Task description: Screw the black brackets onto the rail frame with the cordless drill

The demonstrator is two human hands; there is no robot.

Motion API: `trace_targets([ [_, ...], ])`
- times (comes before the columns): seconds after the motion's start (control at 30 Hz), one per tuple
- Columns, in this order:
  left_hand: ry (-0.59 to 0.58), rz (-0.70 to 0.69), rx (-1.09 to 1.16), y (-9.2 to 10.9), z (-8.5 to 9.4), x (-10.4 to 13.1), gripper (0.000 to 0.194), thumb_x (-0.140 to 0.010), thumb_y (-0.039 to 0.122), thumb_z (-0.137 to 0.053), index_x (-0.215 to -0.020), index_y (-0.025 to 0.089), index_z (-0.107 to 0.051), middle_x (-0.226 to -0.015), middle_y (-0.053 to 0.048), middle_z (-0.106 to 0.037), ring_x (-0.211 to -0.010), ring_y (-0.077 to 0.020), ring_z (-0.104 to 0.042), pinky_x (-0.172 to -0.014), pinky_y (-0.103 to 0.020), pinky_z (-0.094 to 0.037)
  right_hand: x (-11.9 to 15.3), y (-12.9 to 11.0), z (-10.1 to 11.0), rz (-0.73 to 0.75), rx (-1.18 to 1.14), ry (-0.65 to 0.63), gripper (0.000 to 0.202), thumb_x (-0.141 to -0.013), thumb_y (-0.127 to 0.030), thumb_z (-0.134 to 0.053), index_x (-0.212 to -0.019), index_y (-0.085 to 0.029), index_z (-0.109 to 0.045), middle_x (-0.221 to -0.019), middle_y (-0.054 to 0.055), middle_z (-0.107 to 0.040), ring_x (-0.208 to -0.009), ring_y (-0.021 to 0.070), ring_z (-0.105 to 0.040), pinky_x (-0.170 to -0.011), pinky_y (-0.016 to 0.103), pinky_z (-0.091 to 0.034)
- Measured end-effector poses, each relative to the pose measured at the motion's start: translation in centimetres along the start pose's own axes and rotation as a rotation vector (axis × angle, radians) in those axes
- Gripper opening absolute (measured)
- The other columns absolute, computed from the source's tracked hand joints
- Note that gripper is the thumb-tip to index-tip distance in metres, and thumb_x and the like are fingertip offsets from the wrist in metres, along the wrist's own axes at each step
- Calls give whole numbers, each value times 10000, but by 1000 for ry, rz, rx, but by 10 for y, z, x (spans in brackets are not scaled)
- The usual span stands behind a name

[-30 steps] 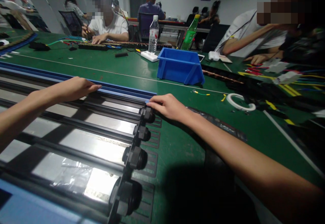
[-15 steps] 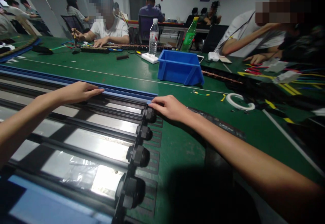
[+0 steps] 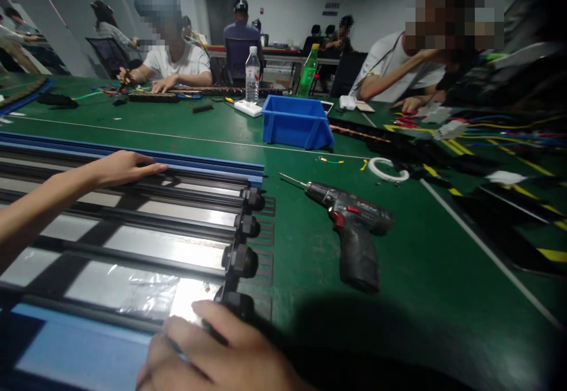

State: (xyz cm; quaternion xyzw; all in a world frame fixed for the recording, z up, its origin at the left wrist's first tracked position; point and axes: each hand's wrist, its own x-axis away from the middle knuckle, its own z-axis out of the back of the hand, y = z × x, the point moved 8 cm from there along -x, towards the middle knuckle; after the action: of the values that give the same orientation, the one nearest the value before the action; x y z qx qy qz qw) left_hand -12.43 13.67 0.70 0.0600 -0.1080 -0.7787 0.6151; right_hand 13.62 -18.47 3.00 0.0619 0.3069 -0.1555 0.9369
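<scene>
A wide frame of black bars and shiny metal strips [image 3: 201, 248] with blue rails lies at the left. My left hand [image 3: 126, 168] rests palm down across its far bars, fingers stretched out and holding nothing. At the near right corner, my right hand [image 3: 217, 349] is over the frame's end, fingers apart and slightly bent; I cannot tell whether they touch it. Black cable glands [image 3: 243, 260] line the frame's right end, the nearest partly behind my right hand. A black cordless drill [image 3: 357, 225] with a red trigger and long bit lies on its side to the right.
On the green table [image 3: 305, 320] stand a blue bin [image 3: 295, 125], a clear water bottle [image 3: 252, 78] and a green bottle [image 3: 308, 72]. A white ring of tubing [image 3: 388, 170] and wire bundles [image 3: 460, 125] lie at the right. Two people in white shirts sit across.
My right hand has left the frame's far right corner and come back to the near corner, its fingers spreading. The drill, mostly hidden under my forearm before, now shows. My left hand stays on the frame.
</scene>
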Motion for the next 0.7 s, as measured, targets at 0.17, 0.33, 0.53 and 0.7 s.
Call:
trace_targets([
  [0.17, -34, 71, -34, -18, -4, 9, 810, -882, 816, -465, -1265, 150, -723, -1124, -74, -779, -977, -287, -685, -830, -292, -497, 21, -17, -32, -70, 107, 62, 297, -1009, -469, -542, -1101, -266, -739, -1345, 0, -708, -1279, 221, -586, -1044, 347, -524],
  [0.33, -57, 68, -31, -21, -8, 8, 790, -904, 786, -462, -1326, 158, -688, -1298, -87, -721, -1131, -330, -662, -922, -333, -509, 26, -18, -38, 60, 98, 48, 356, -1018, -497, -515, -1195, -251, -703, -1382, 17, -680, -1303, 237, -574, -1062, 354, -505],
  [0.53, -90, 80, -7, -21, -10, 7, 848, -904, 796, -439, -1388, 127, -634, -1347, -137, -687, -1185, -362, -634, -1008, -402, -467, 28, -21, -42, 109, 69, 63, 294, -1021, -457, -539, -1148, -265, -722, -1310, -37, -713, -1306, 216, -576, -1114, 336, -475],
  [0.7, -106, 55, 5, -19, -12, 6, 844, -872, 812, -450, -1344, 144, -659, -1297, -128, -713, -1157, -362, -634, -967, -411, -460, 28, -20, -42, 81, 9, 89, 264, -1009, -423, -562, -1078, -245, -745, -1261, -22, -736, -1308, 229, -580, -1098, 342, -493],
])
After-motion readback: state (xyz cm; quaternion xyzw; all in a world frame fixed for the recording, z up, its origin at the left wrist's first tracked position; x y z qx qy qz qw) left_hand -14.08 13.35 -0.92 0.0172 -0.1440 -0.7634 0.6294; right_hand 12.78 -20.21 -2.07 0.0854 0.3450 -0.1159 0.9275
